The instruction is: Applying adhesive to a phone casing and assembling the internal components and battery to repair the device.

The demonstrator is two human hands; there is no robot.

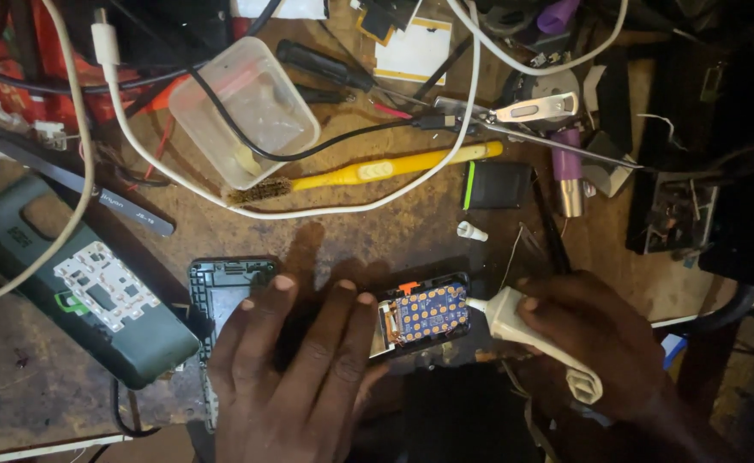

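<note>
Cluttered repair desk (377, 231), opened phone centred.
Your left hand (295, 369) lies flat, fingers spread, pinning the phone's circuit board (428, 310); your right hand (600, 343) grips a white glue tube (522, 321), nozzle touching its edge.

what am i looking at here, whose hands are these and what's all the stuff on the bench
This is one picture from a camera worn on a person's head, looking down at their own two bare hands over a cluttered wooden workbench.

The left hand lies flat, pressing down an opened small phone; its blue circuit board with gold dots shows just past the fingers. The right hand grips a white squeeze tube, its nozzle pointing at that board.

Around them: a dark green phone shell with a white keypad frame on it, another green-rimmed phone frame, a clear plastic tub, a yellow brush with wire bristles, a black screwdriver, white and black cables, a small black battery, and metal tweezers.
</note>
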